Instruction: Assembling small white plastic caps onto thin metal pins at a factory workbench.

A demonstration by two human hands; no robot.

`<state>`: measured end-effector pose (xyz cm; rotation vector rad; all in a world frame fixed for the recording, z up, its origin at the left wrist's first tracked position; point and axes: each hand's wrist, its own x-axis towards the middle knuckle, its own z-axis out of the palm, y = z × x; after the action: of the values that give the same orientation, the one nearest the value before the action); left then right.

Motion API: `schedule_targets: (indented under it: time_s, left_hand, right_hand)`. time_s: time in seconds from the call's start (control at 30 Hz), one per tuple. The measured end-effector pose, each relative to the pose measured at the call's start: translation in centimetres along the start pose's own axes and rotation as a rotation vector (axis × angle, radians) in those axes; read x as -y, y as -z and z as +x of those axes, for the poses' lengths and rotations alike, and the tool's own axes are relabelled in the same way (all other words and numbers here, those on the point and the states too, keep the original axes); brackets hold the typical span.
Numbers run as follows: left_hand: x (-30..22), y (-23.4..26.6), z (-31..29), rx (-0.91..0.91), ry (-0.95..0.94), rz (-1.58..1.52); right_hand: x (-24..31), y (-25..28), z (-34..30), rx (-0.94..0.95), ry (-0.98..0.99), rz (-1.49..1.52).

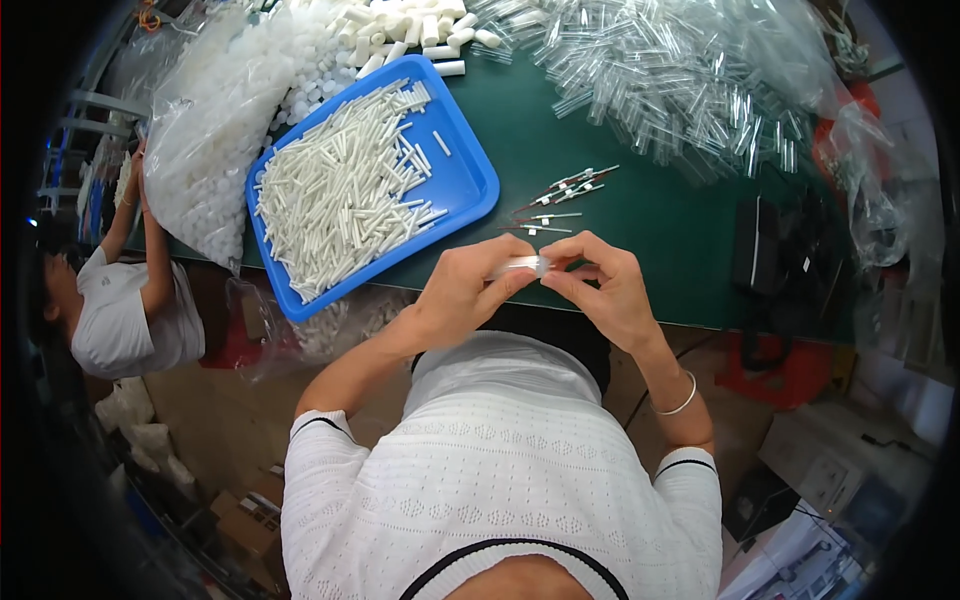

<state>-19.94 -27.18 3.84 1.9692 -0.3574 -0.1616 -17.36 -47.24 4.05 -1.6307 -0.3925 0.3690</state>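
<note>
Just beyond the table's near edge, my left hand (462,287) is closed round a short tube with a white filling (518,264). My right hand (603,283) pinches a small translucent cap (542,266) at the tube's right end; how far it is seated cannot be made out. Beyond my hands lie several thin dark-and-silver sticks with small white tags (545,217). To the left, a blue tray (482,188) carries a heap of slim white rods (345,185).
Clear tubes (660,75) are heaped at the far right. White cylinders (430,30) and a plastic bag of translucent caps (215,130) lie at the far left. A black box-shaped thing (755,243) sits to the right. Another person (140,300) works at the left.
</note>
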Motion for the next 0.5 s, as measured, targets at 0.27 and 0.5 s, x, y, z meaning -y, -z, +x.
schedule_targets:
  time_s: [0.27,0.5]
  left_hand:
    - [0.8,0.0,-0.5,-0.026,-0.225,0.284]
    - [0.5,-0.2,-0.5,-0.071,-0.250,0.440]
  right_hand:
    - [-2.1,-0.7,-0.1,-0.058,0.127,0.104]
    - [-2.4,-1.4,0.1,-0.078,0.298,-0.104]
